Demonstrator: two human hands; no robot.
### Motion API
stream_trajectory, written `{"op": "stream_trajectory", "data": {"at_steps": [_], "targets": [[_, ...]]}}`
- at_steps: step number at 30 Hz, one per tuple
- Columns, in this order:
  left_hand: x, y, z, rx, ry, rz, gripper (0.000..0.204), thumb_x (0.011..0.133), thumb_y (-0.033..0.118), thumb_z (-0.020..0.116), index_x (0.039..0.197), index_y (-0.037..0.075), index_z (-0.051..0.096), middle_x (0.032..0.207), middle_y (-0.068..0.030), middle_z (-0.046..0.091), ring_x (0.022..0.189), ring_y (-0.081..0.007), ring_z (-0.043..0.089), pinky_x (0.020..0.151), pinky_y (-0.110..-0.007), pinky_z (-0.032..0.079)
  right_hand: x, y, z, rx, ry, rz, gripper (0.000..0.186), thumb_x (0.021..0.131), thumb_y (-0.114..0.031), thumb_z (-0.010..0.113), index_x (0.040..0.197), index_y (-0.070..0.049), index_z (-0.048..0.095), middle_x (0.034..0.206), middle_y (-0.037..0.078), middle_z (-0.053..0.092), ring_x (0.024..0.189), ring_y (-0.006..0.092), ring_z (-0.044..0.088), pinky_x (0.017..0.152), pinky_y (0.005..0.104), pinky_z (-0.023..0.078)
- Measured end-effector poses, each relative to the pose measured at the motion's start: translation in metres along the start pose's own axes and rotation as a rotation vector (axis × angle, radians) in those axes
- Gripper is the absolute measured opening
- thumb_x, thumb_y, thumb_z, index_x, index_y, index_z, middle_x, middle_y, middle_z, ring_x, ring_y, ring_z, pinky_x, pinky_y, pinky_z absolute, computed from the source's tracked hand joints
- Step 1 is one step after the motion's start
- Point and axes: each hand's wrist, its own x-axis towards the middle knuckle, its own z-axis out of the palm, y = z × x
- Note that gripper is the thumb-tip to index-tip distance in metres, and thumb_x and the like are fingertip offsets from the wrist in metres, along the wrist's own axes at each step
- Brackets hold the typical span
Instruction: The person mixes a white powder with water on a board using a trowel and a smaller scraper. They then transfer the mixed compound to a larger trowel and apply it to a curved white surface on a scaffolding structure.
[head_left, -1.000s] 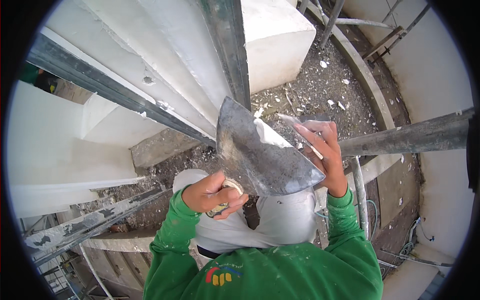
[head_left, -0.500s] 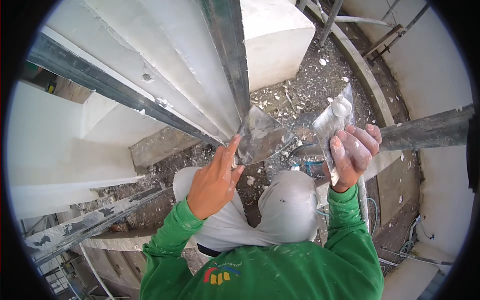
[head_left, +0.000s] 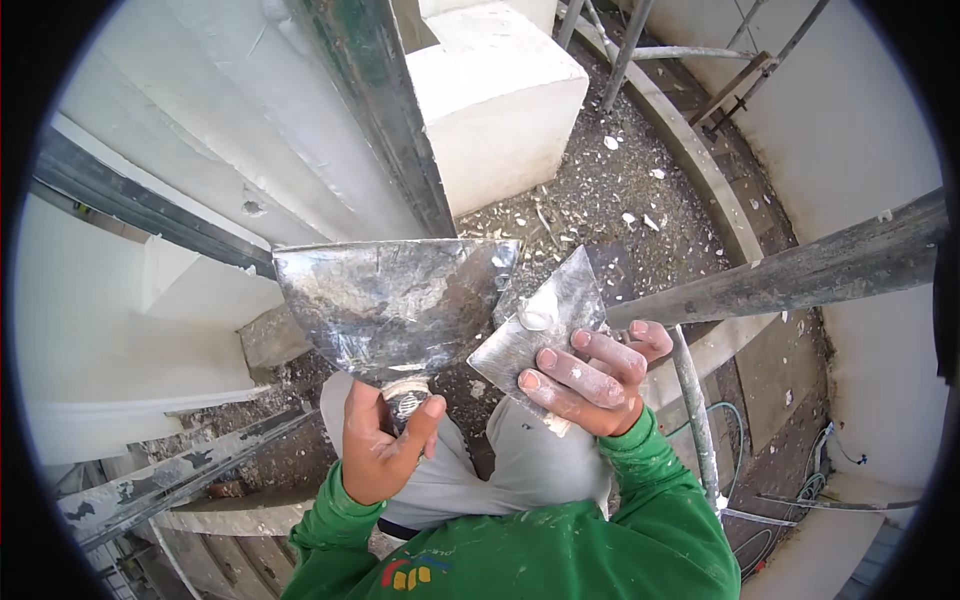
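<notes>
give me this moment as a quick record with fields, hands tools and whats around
left hand: grips the handle of a wide putty knife, blade fanned upward
right hand: holds a smaller putty knife, fingers across its blade
on small blade: dab of white filler
blades: edges meet, small one beside the wide one
clothing: green sleeves, grey trousers
around: white block, metal scaffold pole, rubble-strewn ground

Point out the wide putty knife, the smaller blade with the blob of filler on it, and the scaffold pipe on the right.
wide putty knife point(head_left: 395, 300), head view, middle of its blade
smaller blade point(head_left: 545, 335), head view, bare metal below the filler blob
scaffold pipe point(head_left: 800, 275), head view, mid-length
</notes>
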Motion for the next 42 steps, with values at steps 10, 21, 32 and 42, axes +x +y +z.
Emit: {"op": "stream_trajectory", "data": {"at_steps": [10,21,32,42], "targets": [[0.016,-0.042,-0.027,0.833,-0.463,0.313,0.045,0.096,0.022,0.059,0.125,-0.009,0.044,0.122,-0.0288,0.049,0.102,-0.0426,0.057,0.084,-0.043,0.048,0.051,0.014,-0.017,0.243,-0.117,-0.049,0.021,0.073,-0.022,0.077,0.092,-0.023,0.067,0.097,-0.007,0.058,0.092,0.0147,0.057,0.091,0.0499,0.037],[0.031,-0.032,-0.042,0.019,-1.03,-0.214,0.023,0.1,0.023,0.054,0.097,0.001,0.048,0.054,-0.0029,0.051,0.047,-0.0141,0.052,0.046,-0.029,0.038,0.038,0.042,0.039,1.372,-0.715,1.05,0.047,0.073,-0.028,0.085,0.101,0.001,0.061,0.086,0.002,0.063,0.082,0.0097,0.057,0.074,0.0273,0.047],[0.043,-0.047,-0.039,0.763,-0.126,0.703,0.07,0.071,-0.003,0.065,0.137,0.017,0.054,0.098,-0.0131,0.054,0.066,-0.0259,0.055,0.05,-0.032,0.046,0.018,0.009,0.011,1.596,0.042,1.801,0.028,0.094,-0.018,0.06,0.116,0.001,0.057,0.102,0.008,0.067,0.088,0.0168,0.069,0.074,0.0313,0.056],[0.013,-0.081,-0.083,0.96,-0.031,0.712,0.054,0.08,-0.001,0.066,0.127,0.022,0.056,0.088,-0.0102,0.054,0.058,-0.0166,0.05,0.049,-0.031,0.043,0.013,0.033,-0.023,1.694,-0.049,1.709,0.035,0.093,-0.013,0.059,0.121,0.007,0.055,0.108,0.015,0.066,0.095,0.0204,0.068,0.082,0.0332,0.056]]}}
